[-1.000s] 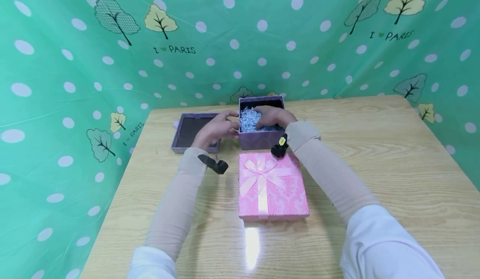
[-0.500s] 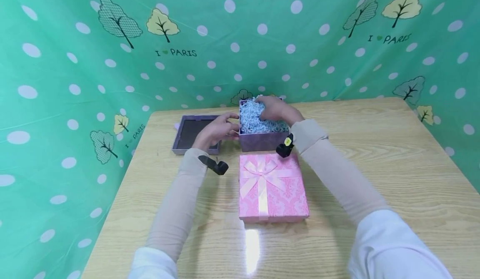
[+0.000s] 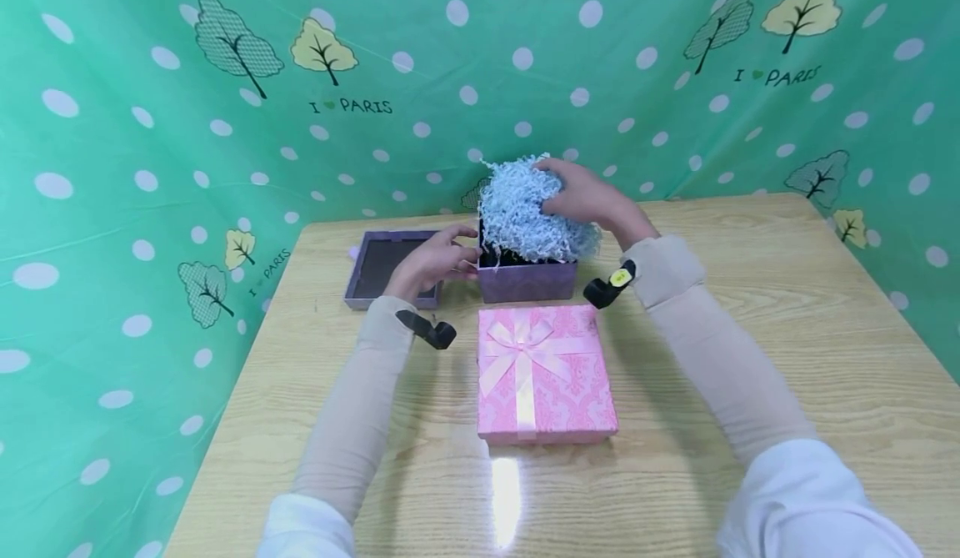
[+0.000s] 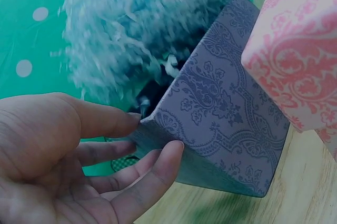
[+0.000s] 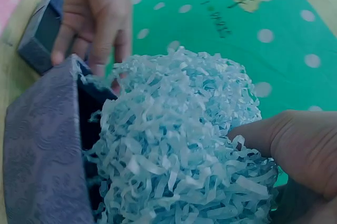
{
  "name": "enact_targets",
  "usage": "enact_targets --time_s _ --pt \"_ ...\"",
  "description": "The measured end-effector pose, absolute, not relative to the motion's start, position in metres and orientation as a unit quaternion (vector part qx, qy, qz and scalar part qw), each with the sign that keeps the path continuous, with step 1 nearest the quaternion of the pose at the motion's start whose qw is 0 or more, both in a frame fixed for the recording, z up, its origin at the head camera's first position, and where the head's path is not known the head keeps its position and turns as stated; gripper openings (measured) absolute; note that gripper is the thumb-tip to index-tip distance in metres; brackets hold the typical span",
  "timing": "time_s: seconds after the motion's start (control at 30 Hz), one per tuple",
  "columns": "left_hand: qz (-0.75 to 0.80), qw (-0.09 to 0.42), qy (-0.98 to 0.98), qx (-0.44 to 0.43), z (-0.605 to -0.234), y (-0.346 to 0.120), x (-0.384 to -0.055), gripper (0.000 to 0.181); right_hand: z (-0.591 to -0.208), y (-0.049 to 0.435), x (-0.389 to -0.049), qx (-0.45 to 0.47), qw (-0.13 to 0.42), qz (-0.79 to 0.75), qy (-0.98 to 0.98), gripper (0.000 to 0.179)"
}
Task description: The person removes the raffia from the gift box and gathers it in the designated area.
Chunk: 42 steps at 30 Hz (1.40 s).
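Note:
My right hand (image 3: 588,195) grips a big clump of light blue shredded paper (image 3: 525,208), raised over the purple box (image 3: 528,281). Thumb and paper fill much of the right wrist view; the other fingers are mostly hidden. Some strands still overlap the box rim, and the dark inside shows below them. My left hand (image 3: 435,262) touches the left side of the box, its relaxed fingers (image 4: 145,184) at the front corner and rim in the left wrist view. The box wall carries an embossed floral pattern.
Left of the box lies its purple lid (image 3: 386,266), inside up, partly behind the left hand. A closed pink gift box (image 3: 551,399) with a ribbon bow stands in front. The wooden table (image 3: 750,308) ends at a green dotted cloth (image 3: 420,57).
My right hand has come up out of the purple box and to the right, lifting the blue shredded paper with it. The left hand has stayed at the box's side.

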<state>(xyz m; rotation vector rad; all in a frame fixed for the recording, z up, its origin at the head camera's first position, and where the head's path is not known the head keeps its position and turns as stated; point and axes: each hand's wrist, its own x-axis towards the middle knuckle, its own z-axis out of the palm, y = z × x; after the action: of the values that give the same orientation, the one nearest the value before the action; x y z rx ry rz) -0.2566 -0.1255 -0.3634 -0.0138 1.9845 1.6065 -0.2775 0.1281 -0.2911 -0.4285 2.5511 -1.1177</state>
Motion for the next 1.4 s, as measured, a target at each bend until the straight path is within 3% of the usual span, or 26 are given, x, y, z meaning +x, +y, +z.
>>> enact_targets --time_s 0.67,1.4 --pt "0.598 0.289 0.747 -0.003 -0.365 -0.124 -0.257 0.055 -0.293 0.22 -0.259 -0.074 0.107 -0.492 0.861 0.069" --pt "0.606 0.292 0.74 -0.007 -0.369 -0.126 -0.258 0.052 -0.373 0.315 -0.249 0.011 0.15 -0.499 0.854 0.074"
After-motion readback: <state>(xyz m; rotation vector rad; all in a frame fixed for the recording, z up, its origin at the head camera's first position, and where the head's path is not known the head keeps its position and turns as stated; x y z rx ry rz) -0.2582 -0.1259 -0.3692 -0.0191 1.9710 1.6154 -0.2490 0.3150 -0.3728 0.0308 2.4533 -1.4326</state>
